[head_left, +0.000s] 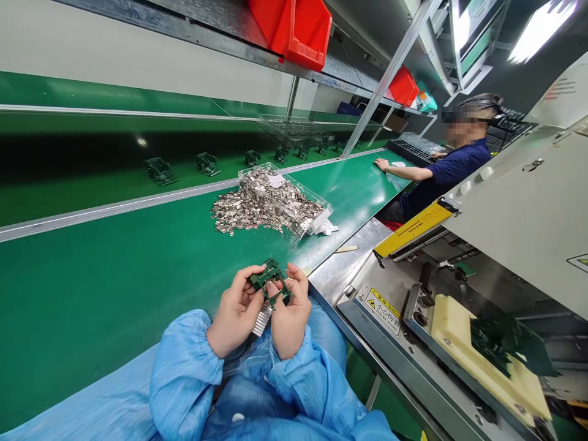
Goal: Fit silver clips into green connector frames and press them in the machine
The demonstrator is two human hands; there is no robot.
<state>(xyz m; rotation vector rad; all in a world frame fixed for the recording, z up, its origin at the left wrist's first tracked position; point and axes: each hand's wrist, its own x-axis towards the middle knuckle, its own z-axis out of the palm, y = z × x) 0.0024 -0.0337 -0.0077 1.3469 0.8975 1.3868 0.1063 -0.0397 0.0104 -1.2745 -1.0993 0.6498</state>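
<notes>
A small dark green openwork part (pixel 270 280), resembling a circuit board panel, is held up over the near edge of the green bench. My left hand (pixel 235 313) pinches its left side between thumb and fingers. On the opposite side, my right hand (pixel 291 315) grips it, with the thumb laid across the front. A pale ribbed strip (pixel 262 321) shows between the two hands; which hand holds it, if either, I cannot tell. Beyond the hands, a heap of small silvery metal pieces (pixel 243 208) spills from a tilted clear plastic tray (pixel 321 217).
Several similar green parts (pixel 158 170) stand along the dark green strip (pixel 92 190) behind the metal rail. At right is a machine with a cream fixture (pixel 459 331) holding a dark green piece. A co-worker (pixel 463 153) sits farther along. Red bins (pixel 298 30) rest on the overhead shelf.
</notes>
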